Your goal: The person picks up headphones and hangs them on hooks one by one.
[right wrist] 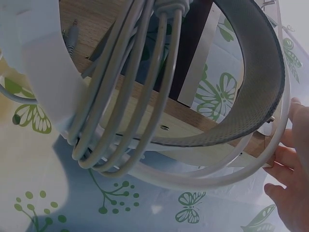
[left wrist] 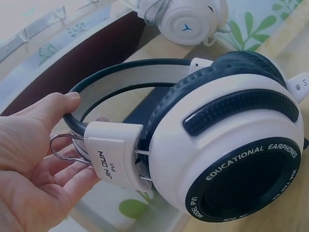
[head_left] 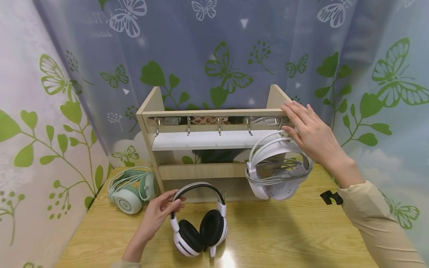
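Observation:
Between the thumb and fingers of my left hand (head_left: pixel 157 214), the headband of a white headset with black ear pads (head_left: pixel 212 227) is pinched. In the left wrist view its printed ear cup (left wrist: pixel 241 154) faces the camera. My right hand (head_left: pixel 310 132) rests with fairly straight fingers on the top right corner of a wooden shelf rack (head_left: pixel 201 171). Just below it a white headset (head_left: pixel 283 186), its grey cable wound around it, hangs at the rack's right end. The right wrist view shows that cable (right wrist: pixel 120 92) close up, with the fingers beside the headband.
A row of several metal hooks (head_left: pixel 219 126) runs along the rack's upper board. A pale green headset (head_left: pixel 129 201) lies on the wooden table (head_left: pixel 268 238) left of the rack. A small black object (head_left: pixel 331 197) is near the right sleeve. Butterfly-patterned curtains (head_left: pixel 187 48) surround the table.

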Available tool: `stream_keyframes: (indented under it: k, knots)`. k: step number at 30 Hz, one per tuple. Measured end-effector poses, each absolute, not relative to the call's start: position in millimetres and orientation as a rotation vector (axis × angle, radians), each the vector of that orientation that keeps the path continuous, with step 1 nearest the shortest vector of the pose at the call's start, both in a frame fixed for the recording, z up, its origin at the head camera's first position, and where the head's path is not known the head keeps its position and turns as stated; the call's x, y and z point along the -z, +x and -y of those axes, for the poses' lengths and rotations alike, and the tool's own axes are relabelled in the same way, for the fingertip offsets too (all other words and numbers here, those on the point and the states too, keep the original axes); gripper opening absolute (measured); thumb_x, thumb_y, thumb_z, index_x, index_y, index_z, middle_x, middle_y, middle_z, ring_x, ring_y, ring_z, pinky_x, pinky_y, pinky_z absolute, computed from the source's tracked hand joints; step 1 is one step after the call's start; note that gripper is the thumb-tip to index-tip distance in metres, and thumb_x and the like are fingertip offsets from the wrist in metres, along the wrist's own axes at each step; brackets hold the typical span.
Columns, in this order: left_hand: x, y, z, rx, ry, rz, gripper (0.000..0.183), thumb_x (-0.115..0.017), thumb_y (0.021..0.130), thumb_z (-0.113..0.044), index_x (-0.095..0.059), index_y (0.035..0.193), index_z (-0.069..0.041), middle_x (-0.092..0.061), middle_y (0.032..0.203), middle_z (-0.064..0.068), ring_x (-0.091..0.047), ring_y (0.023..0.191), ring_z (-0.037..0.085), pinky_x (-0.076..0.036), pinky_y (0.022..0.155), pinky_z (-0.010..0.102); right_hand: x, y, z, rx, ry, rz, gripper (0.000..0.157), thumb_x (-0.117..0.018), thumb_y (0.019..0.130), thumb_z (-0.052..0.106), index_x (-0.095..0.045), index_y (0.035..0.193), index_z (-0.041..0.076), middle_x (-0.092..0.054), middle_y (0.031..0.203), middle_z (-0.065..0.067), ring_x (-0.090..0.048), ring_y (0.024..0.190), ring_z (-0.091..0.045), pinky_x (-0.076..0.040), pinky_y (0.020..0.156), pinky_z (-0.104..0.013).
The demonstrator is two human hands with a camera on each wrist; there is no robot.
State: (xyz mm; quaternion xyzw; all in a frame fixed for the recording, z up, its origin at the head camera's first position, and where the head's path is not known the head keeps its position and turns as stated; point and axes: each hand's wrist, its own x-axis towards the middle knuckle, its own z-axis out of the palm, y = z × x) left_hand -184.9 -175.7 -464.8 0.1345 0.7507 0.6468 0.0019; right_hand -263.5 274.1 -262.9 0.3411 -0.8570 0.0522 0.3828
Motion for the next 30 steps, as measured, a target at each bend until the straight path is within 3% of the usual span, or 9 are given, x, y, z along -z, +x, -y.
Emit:
stream_keyframes:
  k: [7,18,27,30]
  knots:
    - [450.2,-187.0,174.6,-2.073,0.479,-2.347,0.037,-0.06,0.102,-0.009,-0.056,0.135,0.009,-0.067,0.119,0.032,-0.073,0.097,0.012,-0.061,0.084,0.03,262.4,-263.5,-274.1,-0.129,0.872,2.181,0.067,-0.028,0.109,0.051,-0.042,0.154,0.003,-0.044,0.155,-0.019,-0.037,0.147,-0.035,-0.019,0.126,-0.046]
    - [435.2,-189.8,175.0,-2.024,0.574,-2.383,0.037,-0.06,0.103,-0.011,-0.057,0.137,0.004,-0.067,0.121,0.031,-0.073,0.102,0.023,-0.061,0.085,0.029,263.2,-263.6,-273.5,-0.13,0.867,2.181,0.067,-0.029,0.109,0.051,-0.042,0.154,0.004,-0.044,0.155,-0.018,-0.037,0.146,-0.035,-0.019,0.126,-0.047]
    - [422.1,-194.4,175.3,-2.014,0.599,-2.42,0.039,-0.061,0.103,-0.012,-0.057,0.138,0.002,-0.066,0.121,0.033,-0.073,0.101,0.013,-0.06,0.089,0.031,264.1,-264.3,-273.7,-0.12,0.866,2.174,0.069,-0.026,0.108,0.053,-0.042,0.154,0.003,-0.044,0.155,-0.018,-0.037,0.146,-0.035,-0.019,0.126,-0.047]
    - [417.7,-195.6,174.6,-2.006,0.604,-2.427,0.038,-0.062,0.102,-0.013,-0.058,0.137,0.002,-0.069,0.12,0.028,-0.073,0.1,0.011,-0.06,0.089,0.031,264.8,-264.5,-273.8,-0.117,0.862,2.179,0.07,-0.026,0.108,0.054,-0.042,0.154,0.003,-0.044,0.155,-0.018,-0.037,0.147,-0.035,-0.019,0.126,-0.048]
